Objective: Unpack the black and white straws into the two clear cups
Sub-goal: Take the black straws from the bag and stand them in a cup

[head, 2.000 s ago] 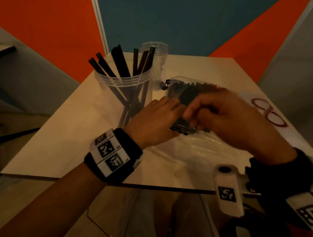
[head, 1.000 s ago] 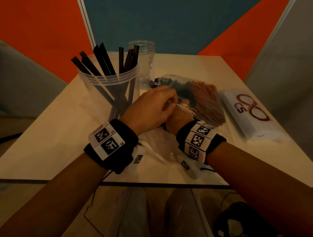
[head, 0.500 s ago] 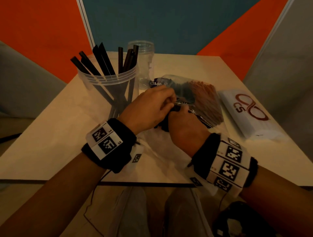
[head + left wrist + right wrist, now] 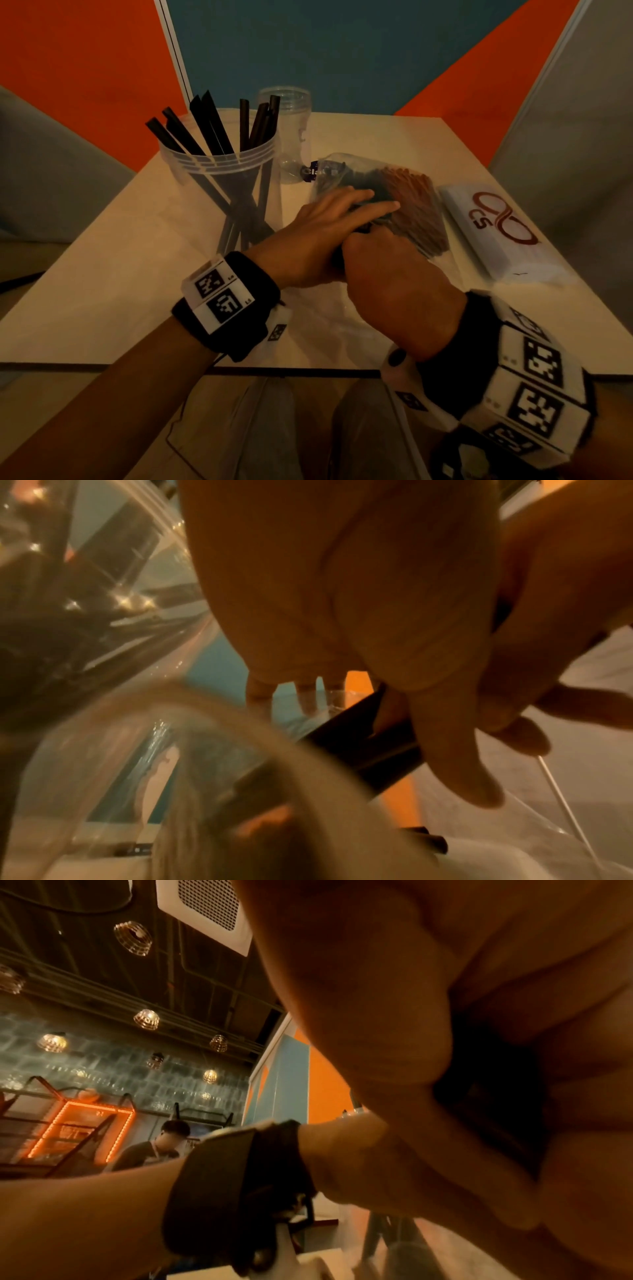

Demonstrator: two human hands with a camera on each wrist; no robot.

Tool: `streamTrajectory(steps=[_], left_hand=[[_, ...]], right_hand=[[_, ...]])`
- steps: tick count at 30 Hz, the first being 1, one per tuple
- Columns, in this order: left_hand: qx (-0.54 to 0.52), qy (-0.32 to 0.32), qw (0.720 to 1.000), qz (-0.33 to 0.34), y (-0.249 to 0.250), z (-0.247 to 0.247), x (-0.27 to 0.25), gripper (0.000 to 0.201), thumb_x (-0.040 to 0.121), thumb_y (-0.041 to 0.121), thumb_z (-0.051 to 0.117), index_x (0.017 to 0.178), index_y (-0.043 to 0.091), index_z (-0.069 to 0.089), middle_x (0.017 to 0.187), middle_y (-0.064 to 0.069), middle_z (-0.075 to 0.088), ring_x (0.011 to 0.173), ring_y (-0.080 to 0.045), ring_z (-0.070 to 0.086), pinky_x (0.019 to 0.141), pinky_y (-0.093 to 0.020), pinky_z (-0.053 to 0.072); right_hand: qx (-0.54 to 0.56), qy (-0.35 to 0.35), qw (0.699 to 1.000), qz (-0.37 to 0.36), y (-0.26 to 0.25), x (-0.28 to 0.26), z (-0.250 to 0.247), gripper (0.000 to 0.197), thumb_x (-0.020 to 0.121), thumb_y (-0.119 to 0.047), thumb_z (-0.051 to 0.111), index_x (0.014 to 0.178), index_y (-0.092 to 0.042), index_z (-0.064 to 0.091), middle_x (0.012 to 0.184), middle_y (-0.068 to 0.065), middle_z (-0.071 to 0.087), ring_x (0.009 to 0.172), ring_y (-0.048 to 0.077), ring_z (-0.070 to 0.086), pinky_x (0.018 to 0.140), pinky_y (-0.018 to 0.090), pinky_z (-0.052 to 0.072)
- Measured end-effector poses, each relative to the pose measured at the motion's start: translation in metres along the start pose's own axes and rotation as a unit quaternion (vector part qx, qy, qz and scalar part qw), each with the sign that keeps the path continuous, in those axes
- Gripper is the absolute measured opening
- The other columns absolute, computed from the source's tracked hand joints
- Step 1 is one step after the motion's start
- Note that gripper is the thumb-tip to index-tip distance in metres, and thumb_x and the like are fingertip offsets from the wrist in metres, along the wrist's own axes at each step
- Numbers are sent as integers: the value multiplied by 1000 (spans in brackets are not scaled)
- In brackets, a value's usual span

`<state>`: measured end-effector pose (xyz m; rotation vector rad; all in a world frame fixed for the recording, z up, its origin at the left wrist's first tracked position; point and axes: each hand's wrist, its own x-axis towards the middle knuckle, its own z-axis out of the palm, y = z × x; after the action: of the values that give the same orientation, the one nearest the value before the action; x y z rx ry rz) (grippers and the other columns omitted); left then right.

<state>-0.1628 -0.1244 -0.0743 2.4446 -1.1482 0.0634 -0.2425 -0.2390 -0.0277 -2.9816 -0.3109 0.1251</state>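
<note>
A clear bag (image 4: pixel 407 192) of black straws lies mid-table. My left hand (image 4: pixel 359 209) lies on it with straight fingers and presses it down. Just in front, my right hand (image 4: pixel 376 250) is curled into a fist around a bundle of black straws (image 4: pixel 369 748) at the bag's near end; in the right wrist view the bundle shows as a dark shape (image 4: pixel 486 1096) inside the fist. A clear cup (image 4: pixel 219 164) at the left holds several black straws. Behind it stands a second clear cup (image 4: pixel 291 137), which looks empty.
A white wrapped pack (image 4: pixel 496 233) with a red logo lies at the right of the table (image 4: pixel 102 274). Loose clear plastic (image 4: pixel 325 318) spreads under my wrists near the front edge. Orange and teal wall panels close in the table behind.
My left hand's fingers have gone from curled at the bag's opening to flat on the bag. My right hand has drawn back toward me, still in a fist.
</note>
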Motion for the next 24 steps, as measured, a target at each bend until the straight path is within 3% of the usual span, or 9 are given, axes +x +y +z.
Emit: streamTrajectory(steps=[5,9,11,13,14,16,18,21,24], left_hand=[[-84,35,995,34,-9,8,5,68,86,18,70,144,23,35,155,2,26,147,-20,12,119,-44,17],[-184,42,982,4,-1,1,5,69,88,5,64,136,26,19,150,-2,28,143,-19,21,110,-4,13],[-195,33,980,-14,0,-3,5,61,90,3,59,138,23,28,147,-8,38,138,-16,33,111,-11,23],[-215,38,976,-24,2,-7,4,36,91,5,55,120,25,48,119,-5,61,110,-7,57,98,-25,46],[-228,41,972,-26,6,-10,2,31,91,4,52,111,28,49,104,1,62,93,-1,59,86,-22,50],[-251,43,967,-22,7,-11,1,40,93,-3,49,117,27,42,97,9,55,80,8,53,76,-8,46],[-266,45,963,-28,9,-12,1,50,92,-2,51,132,22,34,106,22,46,86,17,48,80,1,36],[-325,69,943,-21,13,-15,-2,49,93,10,50,132,28,28,125,17,45,115,16,46,99,-10,36],[-260,89,961,-39,11,-17,-1,65,91,24,45,149,16,17,146,-9,39,138,-16,34,115,-47,27]], right_hand=[[16,17,1000,-15,1,-1,-15,32,93,-15,46,121,-3,56,116,15,60,106,30,57,77,30,40],[86,-4,996,4,4,4,-35,41,91,-23,51,126,-1,53,108,13,65,95,28,64,85,41,53],[108,-27,994,11,5,4,-42,35,93,-22,55,123,-5,56,110,9,66,94,24,66,87,40,54],[162,2,987,0,6,2,-47,22,90,-20,60,111,-15,57,102,6,66,86,21,67,81,39,56],[197,23,980,-6,8,1,-48,21,87,-20,63,106,-18,53,94,3,64,80,19,66,76,36,57],[240,34,970,-12,11,0,-50,34,82,-22,71,104,-23,45,81,-3,60,66,11,63,56,19,55],[272,14,962,-17,15,0,-51,53,75,-23,78,111,-27,39,82,-5,60,64,6,60,46,13,49],[282,29,959,-26,22,3,-51,62,70,-18,82,115,-30,41,93,-10,61,75,5,62,54,17,53],[308,75,948,-39,29,10,-49,47,70,-17,82,105,-30,54,98,-9,64,77,10,67,68,28,57]])
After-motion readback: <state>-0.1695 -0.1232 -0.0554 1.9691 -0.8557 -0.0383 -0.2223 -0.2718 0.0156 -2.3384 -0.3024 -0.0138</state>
